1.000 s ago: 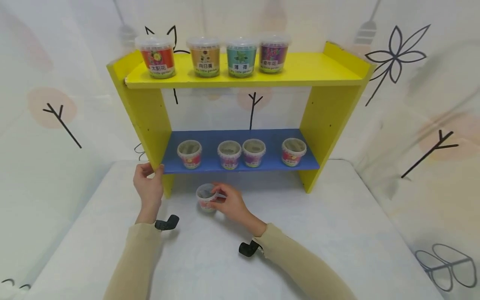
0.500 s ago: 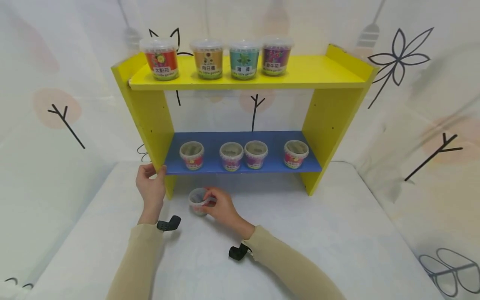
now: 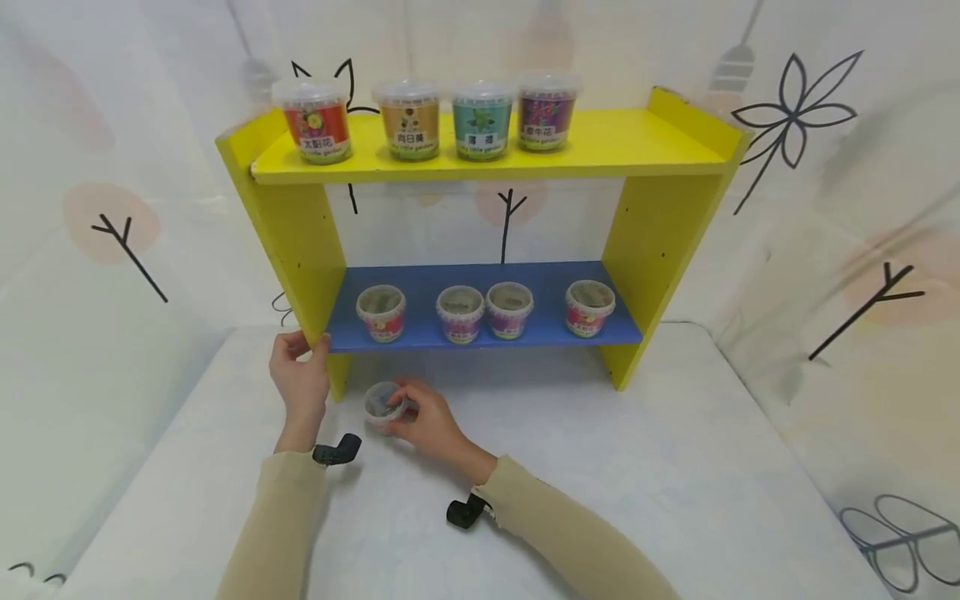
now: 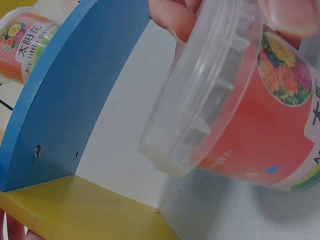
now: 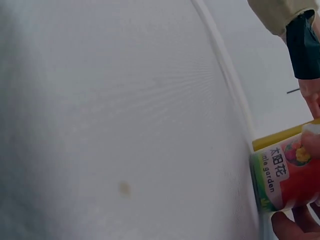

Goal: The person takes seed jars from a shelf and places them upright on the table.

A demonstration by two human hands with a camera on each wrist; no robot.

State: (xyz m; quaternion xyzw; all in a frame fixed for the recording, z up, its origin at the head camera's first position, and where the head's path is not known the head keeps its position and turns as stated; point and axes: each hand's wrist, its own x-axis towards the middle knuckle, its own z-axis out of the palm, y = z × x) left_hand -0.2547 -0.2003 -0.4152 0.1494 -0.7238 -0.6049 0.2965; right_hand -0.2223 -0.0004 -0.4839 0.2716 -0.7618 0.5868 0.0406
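the small cup (image 3: 377,414) is just left of the right hand (image 3: 433,425), whose thumb and fingers pinch it near its rim; it is low in front of the shelf unit (image 3: 300,237), near the left foot, and what counts most is that the blue shelf's (image 3: 550,312) front edge lies above and beyond it, while the cup lines up roughly with the leftmost cup (image 3: 384,327) standing up there; its long axis looks roughly upright, mouth end up, though any lean is hard to judge; the left hand (image 3: 302,387) is near the cup but apart from it, on its left, and grips the unit's left side, thumb at the front corner and other fingers round the outside; whether the cup's base touches the white table (image 3: 585,483) cannot be told, nor whether a clear lid covers its mouth; the right hand hides the cup's right side in the head view, the right wrist view cuts off the rim end, and the left fingertips are largely hidden by the yellow side
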